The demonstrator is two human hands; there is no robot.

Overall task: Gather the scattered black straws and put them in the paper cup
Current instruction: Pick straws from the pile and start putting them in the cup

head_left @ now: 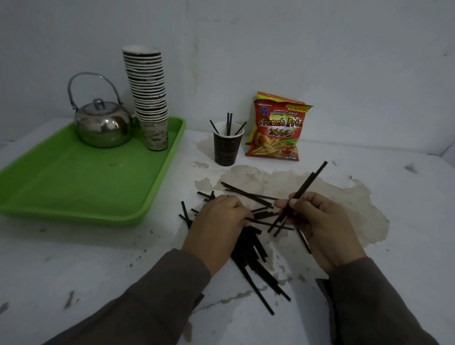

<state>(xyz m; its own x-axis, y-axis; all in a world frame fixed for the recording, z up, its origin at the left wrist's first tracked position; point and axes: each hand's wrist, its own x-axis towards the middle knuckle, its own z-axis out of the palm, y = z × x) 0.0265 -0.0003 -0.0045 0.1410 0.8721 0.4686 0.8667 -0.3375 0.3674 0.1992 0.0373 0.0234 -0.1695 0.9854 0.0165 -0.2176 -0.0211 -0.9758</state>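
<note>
Right hand (320,224) pinches straws (301,193), tips up-right toward wall; left hand (219,218) fingers curled on pile (252,253).

My right hand (322,224) pinches two black straws (304,189) just right of the scattered pile (249,248); my left hand (219,223) rests on that pile, the paper cup (226,146) beyond it.

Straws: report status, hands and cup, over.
Right hand grips two straws; left hand picks at the scattered pile. Paper cup upright, four straws in. Path clear.
</note>
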